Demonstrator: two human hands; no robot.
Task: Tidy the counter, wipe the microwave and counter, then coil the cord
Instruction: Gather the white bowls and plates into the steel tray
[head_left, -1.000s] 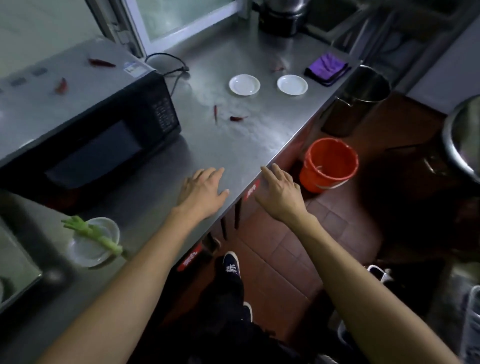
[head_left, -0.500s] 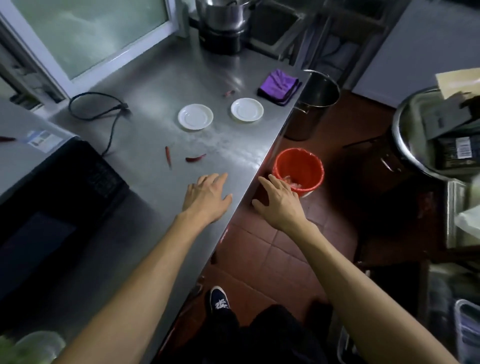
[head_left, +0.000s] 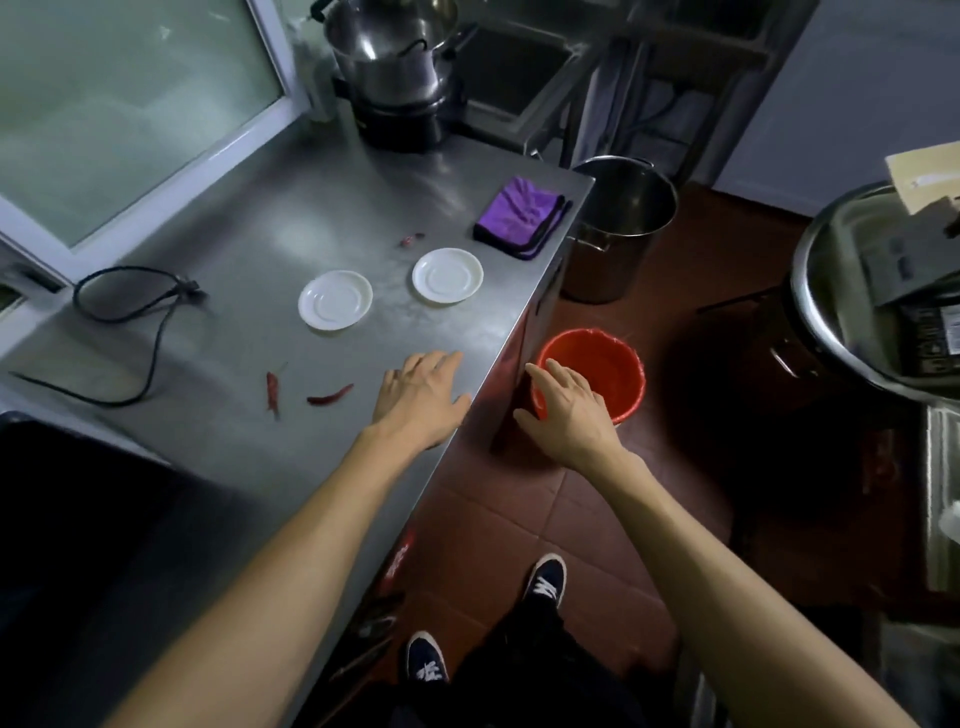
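Head view, stock as we find it. Our left hand (head_left: 423, 397): fingers straight and together, palm down over the steel counter (head_left: 270, 228) near its front edge, holding nothing; whether the palm touches the metal we cannot tell. Our right hand (head_left: 569, 410): fingers relaxed and slightly spread, off the counter's edge, held over the near rim of the red bucket (head_left: 597, 364) on the floor, holding nothing; contact with the rim we cannot tell.

On the counter, working outward:
- Red chillies, two, just left of the left hand: one curved (head_left: 330, 397), one straighter (head_left: 271, 387), lying apart. A third small reddish scrap (head_left: 410, 240) lies farther back; too small to name.
- White saucers, two: one (head_left: 335, 300) toward the middle, one (head_left: 447, 275) to its right, apart.
- Purple cloth (head_left: 517, 215), one, folded, at the far right edge.
- Black cord (head_left: 130, 306), one, uncoiled in a loose loop at the left, plug end resting on the steel.
- Microwave (head_left: 67, 467), one, only a dark corner showing at lower left.
- Steel pot (head_left: 389, 57), one, on a black base at the back.

On the floor: steel stockpot (head_left: 621, 223), one, beside the counter's end, behind the bucket.
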